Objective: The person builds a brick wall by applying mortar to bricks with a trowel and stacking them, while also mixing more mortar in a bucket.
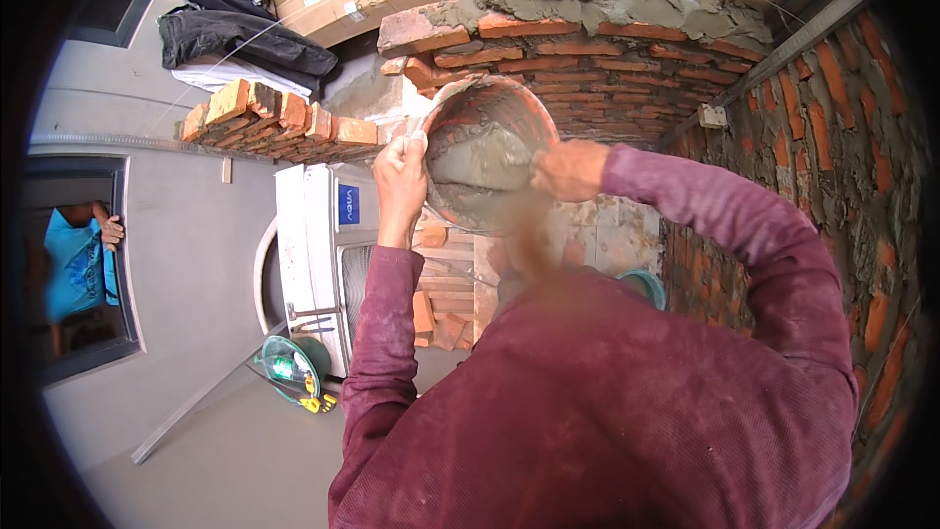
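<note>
A round, mortar-smeared bucket (541, 110) is tilted in front of me, its mouth facing up toward my view. Wet grey mortar (494, 159) lies inside it. My left hand (399, 176) grips the left rim, thumb on the edge and fingers wrapped round it. At the right rim my right hand (572, 170) is closed on the bucket; its fingertips are partly hidden. Just beyond the bucket stands a red brick wall (573, 78), with fresh mortar (597, 8) spread unevenly along its top.
A low brick wall (294, 113) runs to the left. A mortar-streaked brick wall (813, 147) rises at right. Left of me are a white boxed unit (308, 235) and a green bucket (299, 367) of tools. Another person's hand (113, 232) shows at the window.
</note>
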Action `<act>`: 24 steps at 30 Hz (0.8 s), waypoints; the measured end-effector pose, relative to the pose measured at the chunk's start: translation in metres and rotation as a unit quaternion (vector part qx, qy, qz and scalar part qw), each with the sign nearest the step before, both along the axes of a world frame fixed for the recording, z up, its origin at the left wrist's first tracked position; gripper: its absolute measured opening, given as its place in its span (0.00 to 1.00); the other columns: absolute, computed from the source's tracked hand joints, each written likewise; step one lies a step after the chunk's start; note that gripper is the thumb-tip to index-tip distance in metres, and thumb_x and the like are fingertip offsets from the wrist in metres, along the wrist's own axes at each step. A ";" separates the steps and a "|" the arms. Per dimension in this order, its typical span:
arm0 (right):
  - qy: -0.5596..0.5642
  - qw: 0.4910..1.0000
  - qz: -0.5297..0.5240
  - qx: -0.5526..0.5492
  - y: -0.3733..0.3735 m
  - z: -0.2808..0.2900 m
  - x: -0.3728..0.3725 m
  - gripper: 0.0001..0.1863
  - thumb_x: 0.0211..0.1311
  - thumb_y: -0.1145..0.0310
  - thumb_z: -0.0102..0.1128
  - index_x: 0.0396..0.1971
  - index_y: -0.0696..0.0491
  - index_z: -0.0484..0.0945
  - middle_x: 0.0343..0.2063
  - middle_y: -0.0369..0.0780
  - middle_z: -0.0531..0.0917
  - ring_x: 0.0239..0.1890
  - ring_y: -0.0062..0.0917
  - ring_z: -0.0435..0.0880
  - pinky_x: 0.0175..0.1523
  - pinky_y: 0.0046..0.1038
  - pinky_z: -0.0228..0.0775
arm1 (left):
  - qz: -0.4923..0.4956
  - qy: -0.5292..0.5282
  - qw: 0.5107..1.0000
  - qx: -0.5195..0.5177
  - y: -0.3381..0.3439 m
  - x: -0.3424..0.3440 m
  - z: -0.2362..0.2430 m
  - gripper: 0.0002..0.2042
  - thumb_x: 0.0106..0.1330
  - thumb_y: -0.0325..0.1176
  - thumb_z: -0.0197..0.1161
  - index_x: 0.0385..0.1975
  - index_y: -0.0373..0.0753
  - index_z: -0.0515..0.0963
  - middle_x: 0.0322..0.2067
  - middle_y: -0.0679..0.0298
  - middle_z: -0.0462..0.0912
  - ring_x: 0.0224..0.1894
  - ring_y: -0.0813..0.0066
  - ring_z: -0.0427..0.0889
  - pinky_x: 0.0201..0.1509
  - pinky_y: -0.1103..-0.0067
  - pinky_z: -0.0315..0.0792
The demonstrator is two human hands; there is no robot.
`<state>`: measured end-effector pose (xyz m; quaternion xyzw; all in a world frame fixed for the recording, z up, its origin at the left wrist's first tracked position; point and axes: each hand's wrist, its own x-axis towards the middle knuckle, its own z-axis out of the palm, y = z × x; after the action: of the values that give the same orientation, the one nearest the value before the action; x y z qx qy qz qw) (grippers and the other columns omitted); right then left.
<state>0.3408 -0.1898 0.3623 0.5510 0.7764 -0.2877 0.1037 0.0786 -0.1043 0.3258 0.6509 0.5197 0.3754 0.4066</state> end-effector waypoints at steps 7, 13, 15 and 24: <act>-0.171 0.979 0.053 0.094 0.017 -0.007 0.021 0.14 0.65 0.65 0.48 0.40 0.60 0.76 0.31 0.47 0.85 0.32 0.30 0.87 0.31 0.29 0.79 | -0.017 0.114 0.993 0.025 -0.002 0.015 0.017 0.20 0.67 0.42 0.57 0.19 0.31 0.69 0.14 0.64 0.65 0.21 0.78 0.62 0.26 0.73 0.59; -0.215 0.947 0.081 0.225 0.021 -0.003 0.007 0.17 0.61 0.67 0.53 0.41 0.68 0.74 0.30 0.48 0.84 0.31 0.31 0.87 0.31 0.29 0.79 | -0.052 0.186 0.981 0.028 0.003 0.024 0.022 0.20 0.67 0.42 0.57 0.19 0.32 0.69 0.15 0.70 0.65 0.22 0.83 0.60 0.26 0.77 0.57; -0.189 0.969 0.071 0.144 0.026 -0.037 0.005 0.15 0.59 0.67 0.56 0.39 0.64 0.78 0.30 0.47 0.84 0.32 0.32 0.87 0.33 0.30 0.79 | -0.077 0.189 0.977 0.056 0.008 0.035 0.017 0.20 0.64 0.43 0.59 0.19 0.30 0.72 0.14 0.60 0.69 0.19 0.72 0.65 0.26 0.71 0.60; 0.199 0.917 -0.114 -0.327 -0.026 -0.053 0.003 0.11 0.55 0.73 0.55 0.37 0.61 0.76 0.26 0.50 0.82 0.30 0.37 0.84 0.33 0.39 0.76 | -0.097 0.116 0.988 -0.030 -0.007 0.026 0.035 0.19 0.64 0.36 0.61 0.14 0.34 0.66 0.13 0.70 0.63 0.20 0.84 0.59 0.24 0.79 0.55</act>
<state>0.3437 -0.2162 0.3095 0.5026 0.5756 -0.6390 0.0881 0.1050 -0.1112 0.3605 0.7252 0.5086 0.2401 0.3971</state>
